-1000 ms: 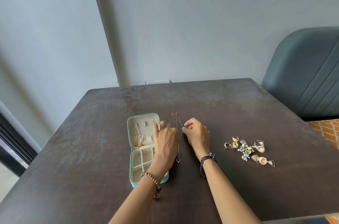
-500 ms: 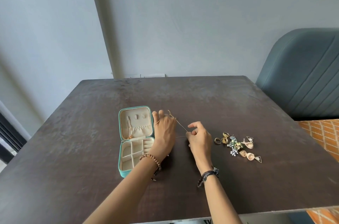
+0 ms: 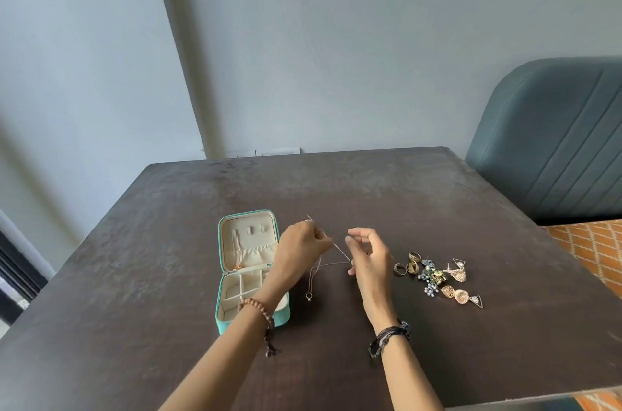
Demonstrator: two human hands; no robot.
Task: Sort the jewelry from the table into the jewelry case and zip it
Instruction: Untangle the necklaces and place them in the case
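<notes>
A teal jewelry case (image 3: 253, 319) lies open on the dark table (image 3: 370, 195), cream inside, with a chain hanging in its lid. My left hand (image 3: 299, 252) pinches a thin gold necklace (image 3: 338, 252) just right of the case. My right hand (image 3: 368, 259) holds the same chain, which stretches between both hands above the table. Its small pendant (image 3: 309, 295) dangles below my left hand. A pile of rings and earrings (image 3: 437, 277) lies to the right of my right hand.
A blue-grey upholstered chair (image 3: 552, 141) stands at the table's right side. A grey wall rises behind the table's far edge. An orange patterned floor (image 3: 592, 249) shows at the right.
Both hands have lifted the necklace off the table and drawn it taut between them. My right hand has moved right, away from the left. The camera has tilted up.
</notes>
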